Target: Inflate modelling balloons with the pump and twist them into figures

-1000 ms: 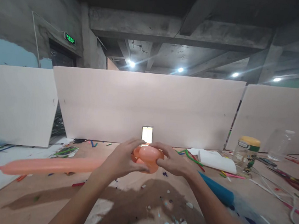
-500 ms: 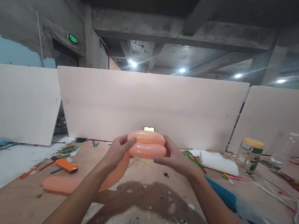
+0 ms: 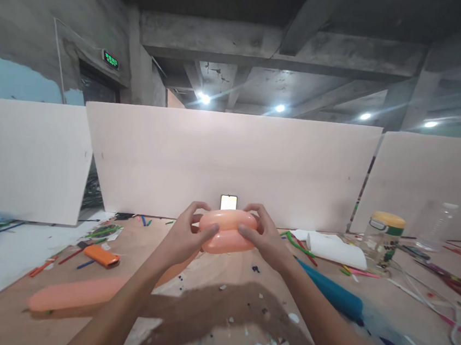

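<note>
An orange-pink long balloon (image 3: 228, 242) is folded into two plump segments lying one above the other, held up in front of me. My left hand (image 3: 187, 231) grips its left end, thumb pressed near the seam between the segments. On the right end, my right hand (image 3: 266, 234) has its thumb against the same seam and its fingers curled over the top. From the folded part, the rest of the balloon runs behind my left forearm, and its long tail (image 3: 77, 293) stretches out over the table at the left.
A phone with a lit screen (image 3: 228, 202) leans on the white board (image 3: 231, 161) behind. At right are a blue balloon (image 3: 331, 290), a white paper roll (image 3: 337, 251), and a yellow-lidded cup (image 3: 383, 241). An orange cutter (image 3: 101, 255) and scraps lie at left on the table (image 3: 199, 312).
The folded balloon segments have dropped slightly and tilted. My right thumb has come up onto the seam, and both thumbs are closer together. The balloon's tail has shifted left.
</note>
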Available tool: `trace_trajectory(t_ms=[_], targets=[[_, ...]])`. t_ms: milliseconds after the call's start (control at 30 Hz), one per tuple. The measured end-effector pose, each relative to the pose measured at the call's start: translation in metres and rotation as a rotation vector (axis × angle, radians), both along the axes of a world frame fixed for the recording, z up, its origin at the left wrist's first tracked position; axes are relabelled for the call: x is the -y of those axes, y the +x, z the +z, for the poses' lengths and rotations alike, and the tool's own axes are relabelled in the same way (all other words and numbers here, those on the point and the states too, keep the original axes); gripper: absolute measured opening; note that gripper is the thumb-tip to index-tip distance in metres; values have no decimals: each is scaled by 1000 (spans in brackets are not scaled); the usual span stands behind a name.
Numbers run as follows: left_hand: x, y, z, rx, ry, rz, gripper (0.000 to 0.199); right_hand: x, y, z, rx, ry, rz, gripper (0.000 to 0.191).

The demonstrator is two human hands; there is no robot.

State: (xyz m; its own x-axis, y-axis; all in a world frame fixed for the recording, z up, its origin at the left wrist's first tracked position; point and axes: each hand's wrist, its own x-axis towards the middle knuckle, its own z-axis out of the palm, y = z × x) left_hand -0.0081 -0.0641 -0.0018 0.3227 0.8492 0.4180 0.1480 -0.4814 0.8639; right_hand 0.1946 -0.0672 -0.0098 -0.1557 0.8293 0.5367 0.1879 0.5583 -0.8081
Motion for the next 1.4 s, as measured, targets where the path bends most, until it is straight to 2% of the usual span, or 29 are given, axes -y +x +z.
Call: trace_trajectory(t_ms=[100,233,367,500,600,667,733,800,1000,1100,1267,1400], targets=[[-1,6,-5,38,-20,49,33,-2,1,-2,-9,-53,-29,41],[-6,8,-6,101,6,91,36,-2,11,0,-10,-144,105,62],[-7,6,-3,195,-58,19,40,1,16,6,53,-136,234,75],[-3,6,1,243,-104,-37,41,6,15,10,109,-108,264,82],[0,4,4,215,-129,-67,46,8,13,11,107,-79,200,77],[2,1,6,174,-120,-133,49,8,11,12,67,-54,148,71],[3,-3,8,124,-96,-197,51,8,10,12,39,-33,123,67],[4,-8,10,70,-86,-209,56,8,9,12,48,-16,109,65],[7,-14,14,-39,-115,-185,61,11,8,15,119,57,63,63],[9,-11,15,-61,-88,-129,59,12,5,15,124,76,27,60],[8,-6,12,-146,72,42,37,6,-1,7,38,51,0,36],[7,-7,11,-192,36,-2,30,2,0,5,69,-62,20,39]])
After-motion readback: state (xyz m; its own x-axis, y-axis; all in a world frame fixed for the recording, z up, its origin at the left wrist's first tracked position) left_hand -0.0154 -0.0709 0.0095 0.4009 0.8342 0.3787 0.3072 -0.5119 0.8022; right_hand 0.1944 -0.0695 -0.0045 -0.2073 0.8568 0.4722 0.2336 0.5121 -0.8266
